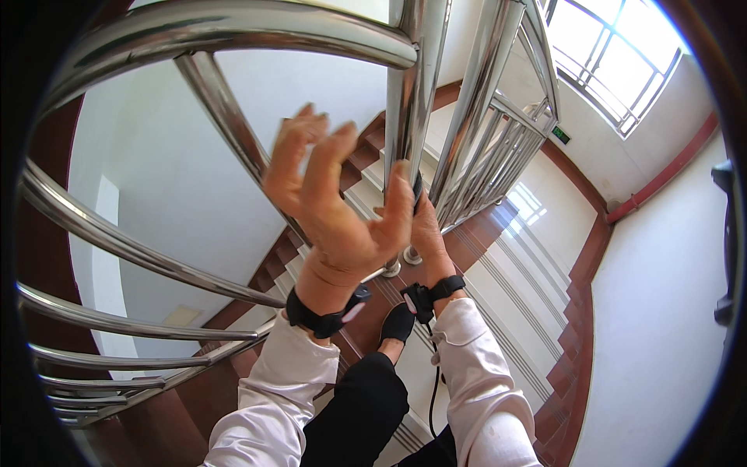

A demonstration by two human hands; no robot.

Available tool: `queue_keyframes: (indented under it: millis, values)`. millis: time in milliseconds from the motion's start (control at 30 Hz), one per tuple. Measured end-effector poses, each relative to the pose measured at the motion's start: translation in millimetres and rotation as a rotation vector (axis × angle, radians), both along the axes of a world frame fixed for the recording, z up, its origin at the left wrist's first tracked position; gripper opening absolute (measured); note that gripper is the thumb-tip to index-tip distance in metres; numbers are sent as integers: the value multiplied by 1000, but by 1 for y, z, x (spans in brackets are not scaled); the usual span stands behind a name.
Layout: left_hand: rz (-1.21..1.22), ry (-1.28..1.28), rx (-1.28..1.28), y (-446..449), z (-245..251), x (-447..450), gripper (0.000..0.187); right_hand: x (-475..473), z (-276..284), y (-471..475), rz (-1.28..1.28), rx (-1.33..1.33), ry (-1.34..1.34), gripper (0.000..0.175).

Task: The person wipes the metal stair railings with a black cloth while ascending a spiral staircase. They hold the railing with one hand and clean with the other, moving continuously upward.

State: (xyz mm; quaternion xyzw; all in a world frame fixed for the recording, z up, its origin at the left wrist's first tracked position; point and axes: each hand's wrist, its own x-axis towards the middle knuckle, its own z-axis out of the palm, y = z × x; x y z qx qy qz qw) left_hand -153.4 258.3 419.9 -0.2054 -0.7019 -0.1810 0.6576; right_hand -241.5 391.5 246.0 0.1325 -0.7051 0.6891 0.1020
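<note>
My left hand is raised in front of a polished stainless-steel railing post, its fingers apart and curved, holding nothing. Its thumb overlaps the post in the picture; whether they touch I cannot tell. Behind that thumb, my right hand closes around the lower part of the post. A dark item shows between its palm and the metal, mostly hidden, so its kind is unclear. Fingertips of the right hand peek out on the post's left side. Both wrists wear black straps with small devices.
A curved steel handrail and balusters fill the left. Stairs with grooved treads descend on the right, beside a white wall. My black shoe stands on a brown-edged step. A cable hangs from the right wrist. Beyond are a second railing and a window.
</note>
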Motion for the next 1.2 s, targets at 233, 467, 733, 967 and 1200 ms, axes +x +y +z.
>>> queue_keyframes:
  millis: [233, 467, 733, 967, 1200]
  values:
    - [-333, -286, 160, 15, 16, -37, 55, 12, 40, -1, 30, -212, 2, 54]
    - [-888, -691, 619, 27, 35, -81, 59, 3, 125, 54, -121, -348, -31, 37]
    - [-994, -834, 757, 45, 30, -105, 25, -66, 217, 110, -691, 134, 617, 37]
    - [-1269, -716, 859, 98, 52, -135, 28, -145, 239, 134, -761, 603, 656, 35]
    - [-989, -641, 838, 115, 60, -138, 27, -158, 236, 141, -746, 655, 644, 34]
